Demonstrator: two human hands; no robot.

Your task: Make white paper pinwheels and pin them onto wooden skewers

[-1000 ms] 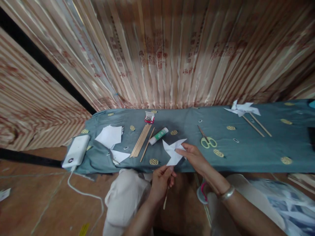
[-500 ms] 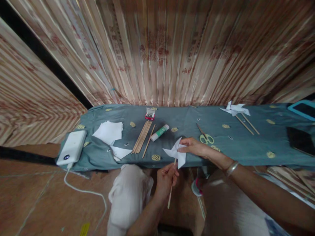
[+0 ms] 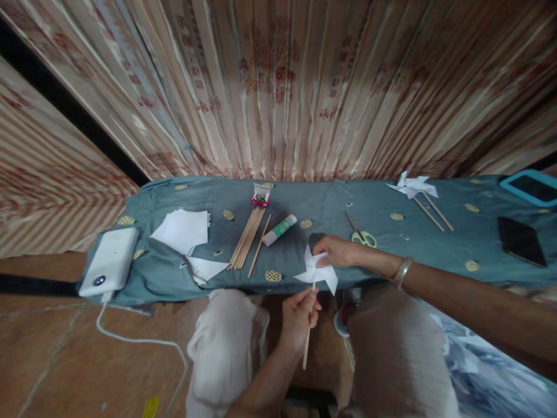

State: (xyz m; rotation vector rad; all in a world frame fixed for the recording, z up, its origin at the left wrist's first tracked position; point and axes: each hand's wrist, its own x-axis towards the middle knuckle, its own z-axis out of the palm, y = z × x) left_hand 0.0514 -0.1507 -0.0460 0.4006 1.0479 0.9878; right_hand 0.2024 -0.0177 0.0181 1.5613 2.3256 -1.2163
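A white paper pinwheel (image 3: 312, 273) on a thin wooden stick (image 3: 306, 350) is held upright over the table's front edge. My left hand (image 3: 299, 316) is closed round the stick just below the blades. From the right, my right hand (image 3: 335, 251) pinches an upper blade near the pinwheel's middle; its fingertips are partly hidden by the paper. Beyond my right hand lie scissors (image 3: 364, 237) with light green handles. A glue stick (image 3: 279, 230) with a green label rests behind the pinwheel to the left.
Several wooden sticks (image 3: 247, 238) lie beside an open red box (image 3: 261, 195) of small metal pieces. White paper sheets (image 3: 183, 227) and a white power bank (image 3: 111, 261) are at left. Finished-looking pinwheels (image 3: 416, 187), a black phone (image 3: 521, 241) and a blue-framed device (image 3: 531, 187) lie at right.
The pinwheel's blades have turned on the stick, with my right hand still at them. My left hand keeps hold of the stick. The whole view has shifted slightly.
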